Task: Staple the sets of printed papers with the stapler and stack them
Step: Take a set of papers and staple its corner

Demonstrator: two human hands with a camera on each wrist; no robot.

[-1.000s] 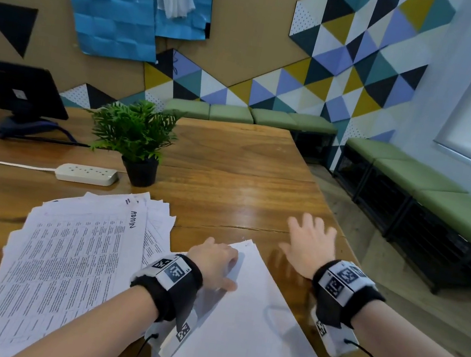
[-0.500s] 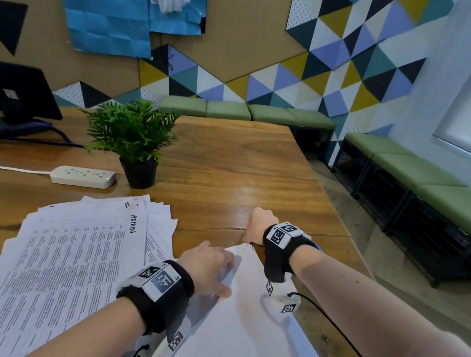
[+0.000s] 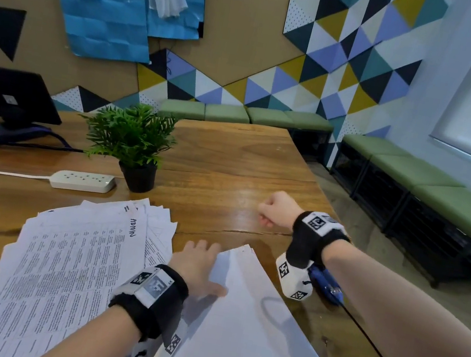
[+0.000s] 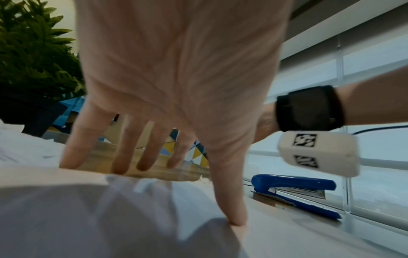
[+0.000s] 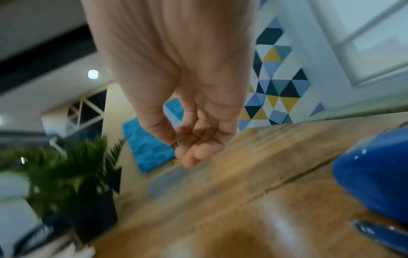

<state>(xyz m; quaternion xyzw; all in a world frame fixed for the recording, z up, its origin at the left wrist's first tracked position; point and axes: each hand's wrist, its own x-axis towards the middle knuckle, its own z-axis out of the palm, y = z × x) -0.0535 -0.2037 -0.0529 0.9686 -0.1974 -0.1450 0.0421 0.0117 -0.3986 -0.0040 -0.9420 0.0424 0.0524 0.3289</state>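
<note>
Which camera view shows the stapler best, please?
The left wrist view: the whole blue stapler lies in plain sight beside the papers. The head view shows only a sliver behind the right wrist's camera; the right wrist view shows a blurred blue end at the edge.

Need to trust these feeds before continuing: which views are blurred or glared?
Head view: sharp, with window glare on the brown wooden table. Left wrist view: left hand slightly soft, blue metal stapler clear. Right wrist view: motion-blurred; right hand and green potted plant smeared.
</note>
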